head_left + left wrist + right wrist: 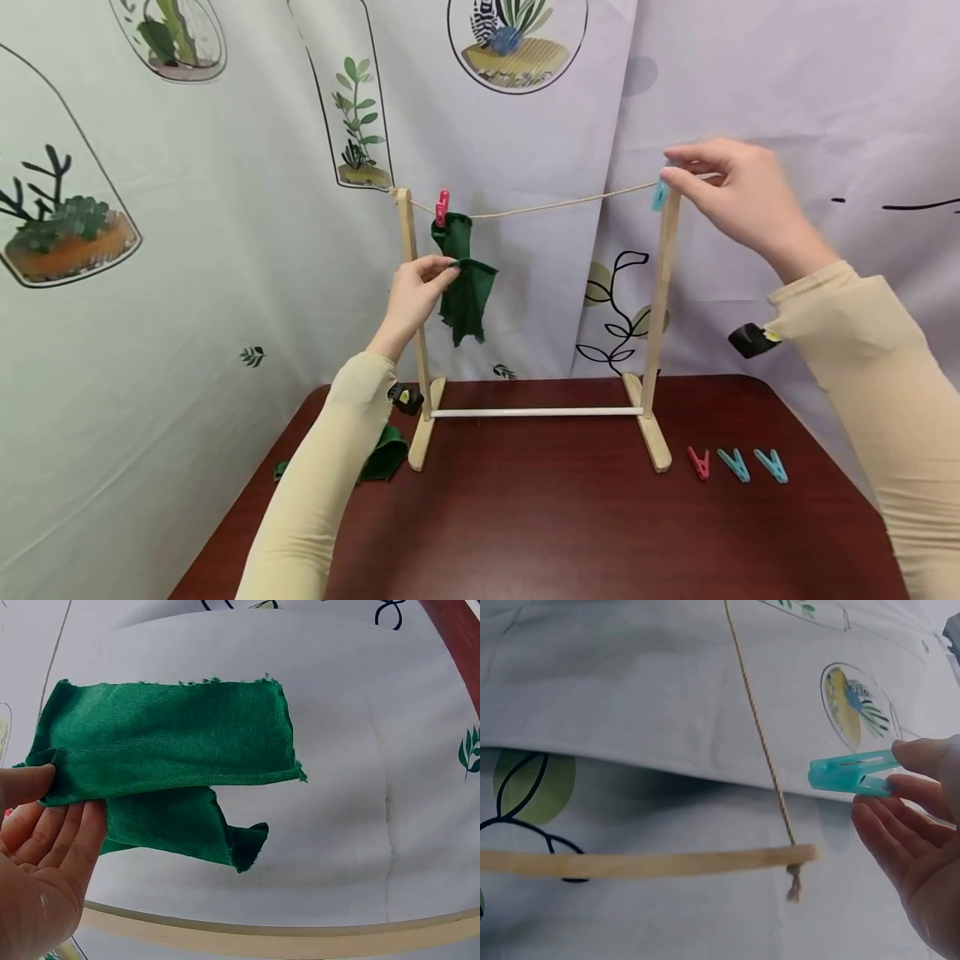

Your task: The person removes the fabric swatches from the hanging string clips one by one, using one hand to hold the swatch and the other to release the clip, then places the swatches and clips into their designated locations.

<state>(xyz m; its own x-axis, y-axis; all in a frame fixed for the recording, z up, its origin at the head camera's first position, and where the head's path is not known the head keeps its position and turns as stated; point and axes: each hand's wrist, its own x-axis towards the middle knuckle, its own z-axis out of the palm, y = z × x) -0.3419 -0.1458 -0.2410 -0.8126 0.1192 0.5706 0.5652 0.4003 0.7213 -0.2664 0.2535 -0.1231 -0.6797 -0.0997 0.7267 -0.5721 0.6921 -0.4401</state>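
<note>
Head view: red plastic clothespin (442,208) secures green cloth (467,304), left hand (415,300) pinching it; right hand (750,196) pinches unclipped turquoise clothespin (836,778).

Cream fabric-sleeved left arm (318,483): extended forward and upward. Bare left hand (414,298): pinching, thumb opposed to fingers. Cream fabric-sleeved right arm (862,375): likewise extended. Bare right hand (750,198): raised higher, also pinching, directed inward.
</note>
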